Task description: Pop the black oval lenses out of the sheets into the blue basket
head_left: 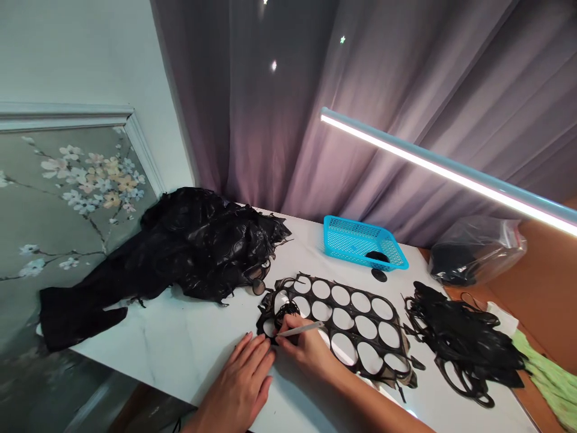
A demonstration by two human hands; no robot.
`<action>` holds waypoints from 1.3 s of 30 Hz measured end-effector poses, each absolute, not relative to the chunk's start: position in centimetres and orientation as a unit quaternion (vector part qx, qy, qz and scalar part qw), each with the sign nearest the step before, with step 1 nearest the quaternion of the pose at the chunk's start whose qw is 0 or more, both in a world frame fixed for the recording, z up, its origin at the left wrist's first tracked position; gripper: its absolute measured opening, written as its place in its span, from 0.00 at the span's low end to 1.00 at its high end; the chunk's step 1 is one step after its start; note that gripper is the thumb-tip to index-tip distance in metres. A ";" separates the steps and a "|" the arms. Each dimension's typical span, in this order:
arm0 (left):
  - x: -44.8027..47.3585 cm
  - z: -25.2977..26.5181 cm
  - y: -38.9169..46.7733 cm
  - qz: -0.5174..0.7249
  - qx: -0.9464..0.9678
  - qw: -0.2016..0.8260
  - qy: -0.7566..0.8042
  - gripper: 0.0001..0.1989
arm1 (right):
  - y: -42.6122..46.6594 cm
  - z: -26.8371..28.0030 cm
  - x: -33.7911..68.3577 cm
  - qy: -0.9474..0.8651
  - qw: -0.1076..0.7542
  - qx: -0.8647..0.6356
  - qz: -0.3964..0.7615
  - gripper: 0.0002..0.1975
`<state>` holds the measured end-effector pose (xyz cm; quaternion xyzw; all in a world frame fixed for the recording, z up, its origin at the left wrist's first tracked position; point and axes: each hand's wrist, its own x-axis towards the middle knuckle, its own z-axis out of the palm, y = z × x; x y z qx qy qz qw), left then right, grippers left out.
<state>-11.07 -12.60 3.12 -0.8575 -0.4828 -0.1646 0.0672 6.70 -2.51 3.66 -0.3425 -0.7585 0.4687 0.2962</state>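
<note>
My left hand (246, 376) lies flat on the white table, palm down with its fingers stretched out, close to the near left corner of a black sheet (331, 297). Rows of round holes run through that sheet, and the white tabletop shows through them. My right hand (303, 344) pinches a slim silver tool (309, 328), either tweezers or a knife; its tip is hard to make out. The tool's front end is over the sheet's left corner. Thin black strands (286, 310) are bunched just beyond my right fingertips.
A large black heap of thin material (193, 246) covers the table's back left. Behind the sheet stands a blue basket (351, 240), a black disc (379, 275) beside it. At right lie black scraps (469, 343) and a clear bag (478, 246). A lamp bar (433, 165) hangs above.
</note>
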 end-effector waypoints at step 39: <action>-11.5 3.1 -12.5 -0.215 -0.848 0.031 -0.484 0.16 | 3.5 5.3 11.6 -0.774 0.404 -0.473 0.117 0.11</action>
